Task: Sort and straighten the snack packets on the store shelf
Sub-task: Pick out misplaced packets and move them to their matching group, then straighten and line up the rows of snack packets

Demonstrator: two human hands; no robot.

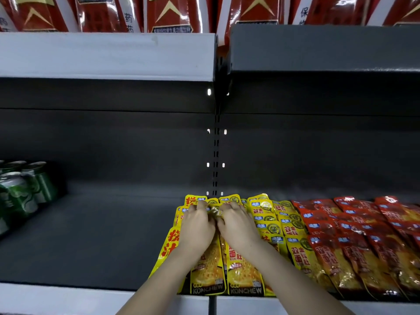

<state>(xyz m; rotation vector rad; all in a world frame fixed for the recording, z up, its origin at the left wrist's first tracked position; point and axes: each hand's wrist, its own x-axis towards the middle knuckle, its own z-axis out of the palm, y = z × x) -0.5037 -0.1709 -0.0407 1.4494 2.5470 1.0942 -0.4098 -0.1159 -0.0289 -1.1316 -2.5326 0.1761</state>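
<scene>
Yellow snack packets [293, 226] lie in overlapping rows on the dark lower shelf [97, 242], near its middle. Red snack packets [363, 237] lie in rows to their right. My left hand [198, 223] and my right hand [236, 221] rest side by side on the yellow rows, fingers curled over a crumpled yellow packet [215, 211] between them. Both hands grip that packet at its top. The packets under my palms are partly hidden.
Green cans [20, 189] stand at the far left of the same shelf. A slotted upright [216, 155] divides the back panel. Red bags [172, 14] stand on the upper shelf [106, 55]. Bare shelf floor lies between the cans and the yellow packets.
</scene>
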